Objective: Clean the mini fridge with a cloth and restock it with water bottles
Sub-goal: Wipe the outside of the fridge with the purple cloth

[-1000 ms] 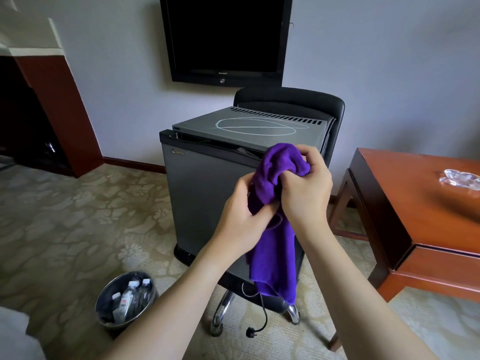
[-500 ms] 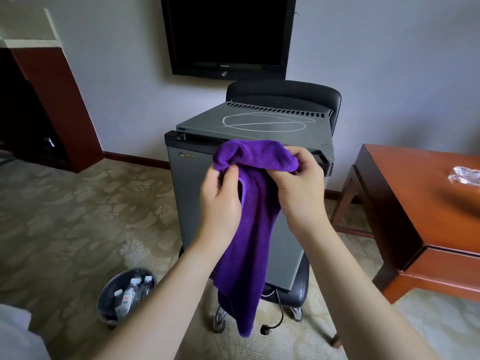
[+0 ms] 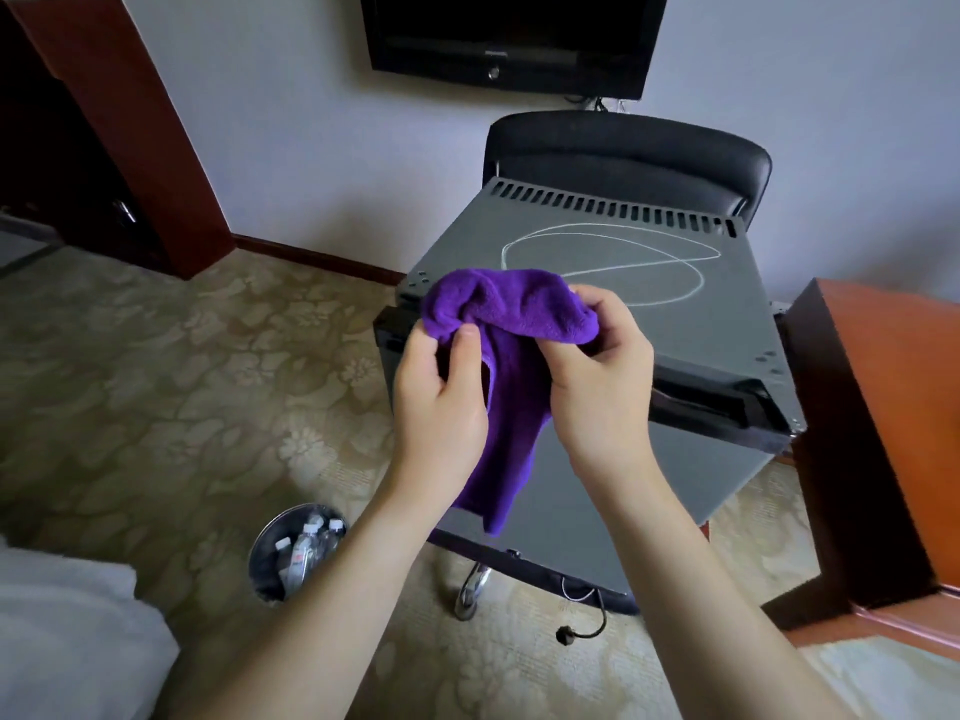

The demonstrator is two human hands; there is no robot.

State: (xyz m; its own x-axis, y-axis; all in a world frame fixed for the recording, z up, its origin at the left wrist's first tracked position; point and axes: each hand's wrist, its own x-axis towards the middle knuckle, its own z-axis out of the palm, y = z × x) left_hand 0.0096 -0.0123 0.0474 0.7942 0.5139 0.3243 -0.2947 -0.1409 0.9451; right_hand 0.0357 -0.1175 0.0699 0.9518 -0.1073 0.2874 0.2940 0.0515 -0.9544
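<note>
A grey mini fridge (image 3: 727, 324) with its door closed sits on the seat of a black office chair (image 3: 628, 148). White chalk loops are drawn on its top. Both hands hold a purple cloth (image 3: 511, 356) over the fridge's front left corner. My left hand (image 3: 441, 402) pinches the cloth's left end and my right hand (image 3: 597, 387) grips its right end, with the rest hanging down between them. Several water bottles (image 3: 306, 548) stand in a metal bucket (image 3: 260, 569) on the carpet at lower left.
A red-brown wooden table (image 3: 893, 387) stands close on the right of the fridge. A black TV (image 3: 509, 39) hangs on the wall above. The fridge's power plug (image 3: 563, 636) lies on the carpet. White bedding (image 3: 67, 641) fills the lower left corner.
The view has moved closer and higher over the fridge, so its top is now seen from above. The hands have spread the cloth's upper edge wider between them.
</note>
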